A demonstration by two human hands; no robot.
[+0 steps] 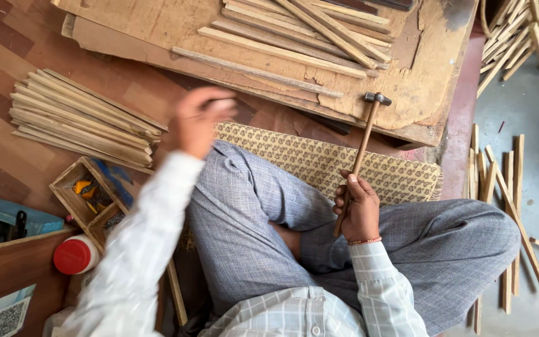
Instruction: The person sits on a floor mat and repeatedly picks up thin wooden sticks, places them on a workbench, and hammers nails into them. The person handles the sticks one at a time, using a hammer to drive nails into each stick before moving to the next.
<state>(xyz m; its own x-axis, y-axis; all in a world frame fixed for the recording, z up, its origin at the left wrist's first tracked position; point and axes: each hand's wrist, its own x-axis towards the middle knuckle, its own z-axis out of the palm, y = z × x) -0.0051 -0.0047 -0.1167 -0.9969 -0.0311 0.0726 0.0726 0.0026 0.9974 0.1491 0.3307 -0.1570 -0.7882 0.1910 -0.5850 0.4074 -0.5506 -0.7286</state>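
The right hand (360,209) is wrapped around the lower shaft of a hammer (362,150), fingers closed tight on the wooden handle, with the end of the handle poking out below the fist over the crossed legs. From the grip the handle slants up and away to a small dark metal head, which lies at the edge of a worn wooden board (176,28). Beyond the hammer head, on that board, lies a loose heap of thin wooden strips (294,31).

The left hand (198,122) is raised and blurred; its fingers look curled, but whether they hold anything cannot be made out. Just outside it, on the floor, rests a tidy bundle of strips (79,118). Nearer the body from that hand sits a small open wooden box (85,196) with blue and orange scraps inside, and beside it a white container with a round red cap (74,256). A patterned woven mat (319,159) stretches between the two hands. More strips (506,193) lie scattered on the grey floor outside the right hand.
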